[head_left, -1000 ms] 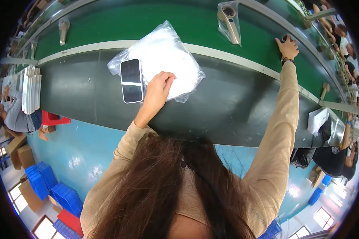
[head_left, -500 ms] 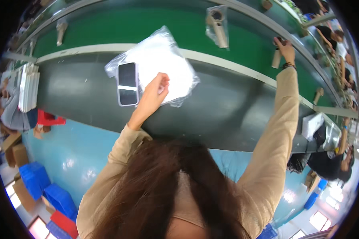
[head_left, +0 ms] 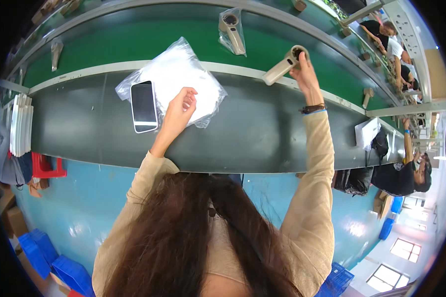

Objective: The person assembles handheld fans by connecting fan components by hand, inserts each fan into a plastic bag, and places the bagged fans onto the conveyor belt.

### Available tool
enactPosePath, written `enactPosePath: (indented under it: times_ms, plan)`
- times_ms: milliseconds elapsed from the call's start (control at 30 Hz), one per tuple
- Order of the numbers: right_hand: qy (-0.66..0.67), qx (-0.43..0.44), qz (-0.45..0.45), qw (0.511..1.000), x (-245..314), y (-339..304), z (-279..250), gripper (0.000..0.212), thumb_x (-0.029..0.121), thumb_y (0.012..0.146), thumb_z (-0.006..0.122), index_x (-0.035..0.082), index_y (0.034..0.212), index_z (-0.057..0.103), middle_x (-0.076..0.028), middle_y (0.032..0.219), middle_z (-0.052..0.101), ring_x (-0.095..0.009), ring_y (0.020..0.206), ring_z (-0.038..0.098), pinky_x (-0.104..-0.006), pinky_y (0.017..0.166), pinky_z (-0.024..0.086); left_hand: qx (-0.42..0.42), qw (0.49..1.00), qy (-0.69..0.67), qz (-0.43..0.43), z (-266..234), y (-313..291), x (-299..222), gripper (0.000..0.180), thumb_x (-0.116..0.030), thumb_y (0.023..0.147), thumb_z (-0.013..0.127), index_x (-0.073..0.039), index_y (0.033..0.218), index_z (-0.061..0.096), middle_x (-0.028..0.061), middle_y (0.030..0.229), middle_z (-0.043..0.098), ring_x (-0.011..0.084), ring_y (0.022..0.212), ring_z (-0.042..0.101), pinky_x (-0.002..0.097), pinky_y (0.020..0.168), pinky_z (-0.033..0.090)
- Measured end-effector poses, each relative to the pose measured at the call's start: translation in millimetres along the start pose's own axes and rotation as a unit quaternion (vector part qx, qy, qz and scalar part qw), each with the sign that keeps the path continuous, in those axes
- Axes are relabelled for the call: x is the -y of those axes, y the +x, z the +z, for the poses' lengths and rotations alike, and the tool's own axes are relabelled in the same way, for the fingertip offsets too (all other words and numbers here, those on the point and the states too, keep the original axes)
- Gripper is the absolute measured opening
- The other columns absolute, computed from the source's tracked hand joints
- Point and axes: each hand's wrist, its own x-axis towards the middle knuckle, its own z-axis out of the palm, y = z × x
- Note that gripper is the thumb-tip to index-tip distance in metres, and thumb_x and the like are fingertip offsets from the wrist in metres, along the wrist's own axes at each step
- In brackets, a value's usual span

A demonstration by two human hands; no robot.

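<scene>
My right hand point(head_left: 306, 78) grips a beige handheld fan point(head_left: 282, 67) by its round head, fingers around the ring. The fan's handle points left and toward me, above the pale edge rail of the green belt. Over a stack of clear plastic bags point(head_left: 176, 74) hovers or rests my left hand point(head_left: 182, 106), its fingers curled in. What they pinch, if anything, is hidden. A phone point(head_left: 143, 106) with a dark screen lies against the bags' left side. Farther back, another beige fan in a clear bag point(head_left: 233, 33) lies on the green belt.
The green conveyor belt point(head_left: 148, 37) runs behind the dark grey worktop point(head_left: 252, 128). More fans point(head_left: 56, 54) lie along the belt. White flat pieces point(head_left: 22, 123) stand at the left end. A white bag point(head_left: 366, 132) and a black bag lie at the right. Other people sit farther right.
My right hand has lifted the fan off the belt and brought it left and nearer. My left hand stays over the bags, fingers still curled. The whole view has shifted.
</scene>
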Motion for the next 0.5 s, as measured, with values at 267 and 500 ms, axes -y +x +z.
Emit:
enactPosePath:
  times_ms: [267, 500]
  plan:
    - [0.18, 0.095, 0.028, 0.979, -47, -65, 71, 0.037, 0.007, 0.093, 0.061, 0.005, 0.127, 0.045, -0.007, 0.11, 0.058, -0.015, 0.083, 0.06, -0.0235, 0.069, 0.053, -0.002, 0.997, -0.078, -0.025, 5, 6, 6, 0.027, -0.001, 0.088, 0.061, -0.004, 0.114, 0.056, 0.0027, 0.089, 0.063, 0.0089, 0.087, 0.062, 0.0226, 0.076, 0.049]
    - [0.011, -0.072, -0.174, 0.982, -45, -153, 131, 0.061, 0.006, 0.082, 0.072, 0.005, 0.131, 0.035, -0.013, 0.121, 0.052, -0.02, 0.099, 0.059, -0.0278, 0.079, 0.052, -0.031, 0.994, -0.103, -0.021, 4, 4, -4, 0.031, -0.001, 0.087, 0.063, -0.004, 0.117, 0.056, 0.0046, 0.09, 0.066, 0.0099, 0.086, 0.064, 0.0237, 0.076, 0.05]
